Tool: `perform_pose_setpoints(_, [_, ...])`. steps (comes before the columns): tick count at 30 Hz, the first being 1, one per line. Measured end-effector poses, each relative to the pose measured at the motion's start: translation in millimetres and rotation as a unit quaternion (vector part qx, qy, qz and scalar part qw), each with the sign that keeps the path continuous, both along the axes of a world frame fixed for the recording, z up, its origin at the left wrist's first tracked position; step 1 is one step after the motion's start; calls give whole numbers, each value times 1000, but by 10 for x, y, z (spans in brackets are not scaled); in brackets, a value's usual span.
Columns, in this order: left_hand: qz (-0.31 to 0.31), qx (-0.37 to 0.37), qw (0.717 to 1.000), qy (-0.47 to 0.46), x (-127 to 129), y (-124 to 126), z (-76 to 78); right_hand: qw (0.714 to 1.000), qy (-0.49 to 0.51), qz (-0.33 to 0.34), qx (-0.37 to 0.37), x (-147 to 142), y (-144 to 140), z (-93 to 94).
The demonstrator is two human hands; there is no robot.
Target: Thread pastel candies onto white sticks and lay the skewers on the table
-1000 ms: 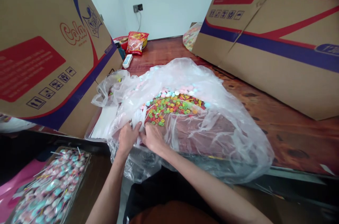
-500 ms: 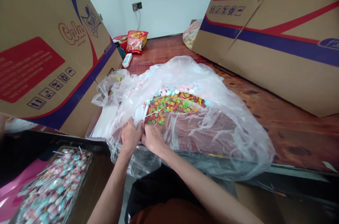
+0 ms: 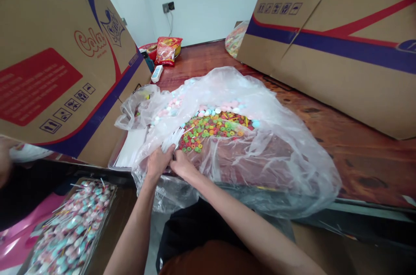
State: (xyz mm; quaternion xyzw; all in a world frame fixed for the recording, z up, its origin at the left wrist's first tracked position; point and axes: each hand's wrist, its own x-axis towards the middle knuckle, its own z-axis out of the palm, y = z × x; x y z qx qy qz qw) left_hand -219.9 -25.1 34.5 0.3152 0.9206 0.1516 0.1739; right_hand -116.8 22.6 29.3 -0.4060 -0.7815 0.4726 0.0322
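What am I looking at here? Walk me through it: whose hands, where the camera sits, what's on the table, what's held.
There is no machine. A person wears the camera on the head, so you look down along their own bare arms. The left hand and right hand meet at the near edge of a big clear plastic bag on a wooden table. Their fingers pinch a bunch of thin white sticks. Inside the bag lie colourful ring candies and pale round ones. Two large cardboard boxes flank the bag. Lower left sits a tray of wrapped lollipops.
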Motion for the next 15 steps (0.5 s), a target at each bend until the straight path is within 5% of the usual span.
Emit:
perform_pose_setpoints(9, [-33, -31, 999, -3, 4, 27, 20, 999, -30, 13, 41, 120, -96, 210])
perform_pose_setpoints(15, [-42, -21, 999, 25, 113, 39, 73, 999, -17, 11, 28, 116, -29, 166])
